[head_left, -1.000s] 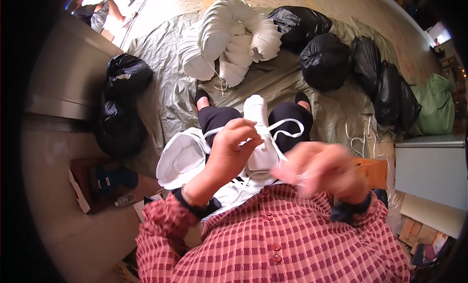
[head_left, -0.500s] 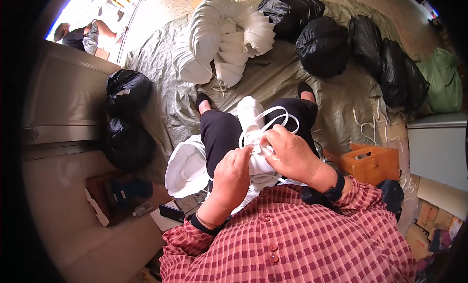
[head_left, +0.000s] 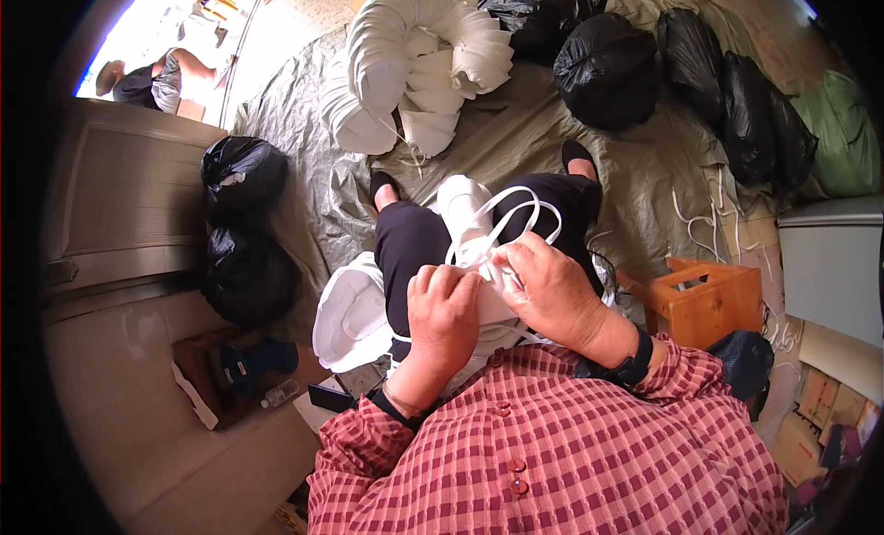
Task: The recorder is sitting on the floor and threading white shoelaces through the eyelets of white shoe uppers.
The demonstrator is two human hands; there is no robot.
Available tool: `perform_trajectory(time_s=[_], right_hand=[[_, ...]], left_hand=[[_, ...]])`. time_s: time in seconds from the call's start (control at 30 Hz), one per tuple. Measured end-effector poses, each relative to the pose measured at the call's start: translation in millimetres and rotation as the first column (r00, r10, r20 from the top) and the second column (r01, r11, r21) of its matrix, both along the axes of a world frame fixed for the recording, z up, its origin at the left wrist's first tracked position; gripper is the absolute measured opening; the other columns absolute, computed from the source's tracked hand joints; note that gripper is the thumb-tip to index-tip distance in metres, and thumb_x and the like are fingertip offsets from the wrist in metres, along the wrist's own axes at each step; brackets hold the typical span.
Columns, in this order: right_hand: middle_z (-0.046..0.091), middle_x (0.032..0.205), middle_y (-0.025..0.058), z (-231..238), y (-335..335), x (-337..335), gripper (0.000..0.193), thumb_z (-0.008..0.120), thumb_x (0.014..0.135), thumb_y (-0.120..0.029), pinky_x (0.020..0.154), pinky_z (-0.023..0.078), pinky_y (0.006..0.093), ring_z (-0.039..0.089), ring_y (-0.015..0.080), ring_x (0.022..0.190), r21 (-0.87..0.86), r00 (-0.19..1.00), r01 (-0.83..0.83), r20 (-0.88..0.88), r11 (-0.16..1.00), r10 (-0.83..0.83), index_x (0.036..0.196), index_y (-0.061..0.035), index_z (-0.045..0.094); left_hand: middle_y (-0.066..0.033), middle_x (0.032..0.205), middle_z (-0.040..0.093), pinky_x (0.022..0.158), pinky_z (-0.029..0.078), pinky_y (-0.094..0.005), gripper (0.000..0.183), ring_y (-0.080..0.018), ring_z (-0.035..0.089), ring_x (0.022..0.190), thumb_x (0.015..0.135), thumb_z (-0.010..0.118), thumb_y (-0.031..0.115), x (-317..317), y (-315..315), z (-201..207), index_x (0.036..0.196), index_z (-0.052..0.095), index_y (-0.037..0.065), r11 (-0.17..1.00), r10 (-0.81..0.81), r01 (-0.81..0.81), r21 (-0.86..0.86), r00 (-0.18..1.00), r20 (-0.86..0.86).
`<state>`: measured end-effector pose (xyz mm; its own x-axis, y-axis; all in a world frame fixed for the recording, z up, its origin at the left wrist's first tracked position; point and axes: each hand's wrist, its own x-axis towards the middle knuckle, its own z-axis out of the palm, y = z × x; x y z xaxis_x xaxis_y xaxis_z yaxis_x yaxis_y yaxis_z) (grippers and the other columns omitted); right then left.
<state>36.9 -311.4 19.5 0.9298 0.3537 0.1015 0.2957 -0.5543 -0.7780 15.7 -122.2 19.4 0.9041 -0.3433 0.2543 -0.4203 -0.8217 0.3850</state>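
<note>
Resting between the legs [head_left: 410, 250], toe outward: one shoe [head_left: 459, 203], white, its lace [head_left: 472, 253] standing in loops beside the right hand [head_left: 551, 291], which is clamped on it between thumb and forefinger. Right hand, out to the side and blurred a second ago, now meets the left hand [head_left: 442, 311] over the shoe, suggesting close two-handed work on the lace. Left fingers curl inward, grip hidden, so holding cannot be told; heel covered, white piece [head_left: 352, 316] at left hard to identify.

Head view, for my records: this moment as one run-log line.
right grip: pinching white laces | left grip: curled beside them | white shoe: between dark trouser legs
</note>
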Motion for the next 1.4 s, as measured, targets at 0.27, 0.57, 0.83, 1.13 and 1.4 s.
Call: perform_trajectory(time_s=[0.27, 0.57, 0.83, 1.13, 1.4], right_hand=[[0.059, 0.101, 0.0149, 5, 1, -1, 0.026, 0.067, 0.084, -0.008, 0.077, 0.055, 0.0407, 0.065, 0.0332, 0.089, -0.061, 0.998, -0.028, 0.047, 0.998, 0.031, 0.109, -0.0018, 0.062], [0.056, 0.089, 0.0132, 23, 10, 15, 0.018, 0.066, 0.086, -0.008, 0.071, 0.053, 0.0419, 0.063, 0.0319, 0.081, -0.308, 0.961, -0.217, 0.101, 0.926, 0.259, 0.102, -0.0020, 0.061], [0.066, 0.097, 0.0150, 60, -15, 7, 0.029, 0.060, 0.090, 0.001, 0.072, 0.055, 0.0385, 0.069, 0.0282, 0.080, -0.005, 0.972, -0.180, 0.151, 0.984, 0.179, 0.118, 0.0011, 0.062], [0.073, 0.101, 0.0075, 43, -19, -20, 0.013, 0.059, 0.101, -0.008, 0.070, 0.054, 0.0250, 0.072, 0.0153, 0.089, 0.272, 0.913, 0.274, -0.375, 0.922, -0.161, 0.112, -0.0023, 0.064], [0.070, 0.096, 0.0125, 31, -14, -17, 0.018, 0.071, 0.087, 0.003, 0.078, 0.055, 0.0315, 0.070, 0.0238, 0.087, 0.243, 0.992, 0.125, -0.037, 0.962, -0.120, 0.104, -0.0021, 0.071]], left_hand=[[-0.0037, 0.089, 0.068, 0.085, 0.043, -0.0376, 0.022, -0.0238, 0.062, 0.088, 0.080, 0.069, 0.004, -1, 3, -4, 0.101, 0.067, 0.007, 0.999, -0.012, 0.015, -0.051, 0.999, 0.053], [-0.0059, 0.096, 0.067, 0.083, 0.043, -0.0379, 0.015, -0.0260, 0.061, 0.090, 0.083, 0.070, 0.004, 2, 6, -5, 0.097, 0.067, 0.008, 0.972, 0.013, -0.016, -0.232, 1.000, -0.015], [-0.0086, 0.094, 0.061, 0.081, 0.048, -0.0427, 0.010, -0.0322, 0.060, 0.095, 0.081, 0.071, 0.010, 43, 2, 8, 0.089, 0.067, 0.006, 0.909, -0.119, -0.006, -0.417, 0.954, -0.274], [-0.0073, 0.100, 0.060, 0.083, 0.046, -0.0395, 0.017, -0.0272, 0.058, 0.098, 0.081, 0.073, 0.016, 40, 8, 19, 0.096, 0.069, 0.008, 0.972, -0.228, 0.233, 0.002, 0.952, -0.204], [-0.0142, 0.074, 0.060, 0.067, 0.051, -0.0405, 0.004, -0.0333, 0.063, 0.072, 0.083, 0.067, 0.001, 64, -1, 1, 0.086, 0.066, 0.003, 0.812, -0.087, -0.009, -0.583, 0.987, -0.136]])
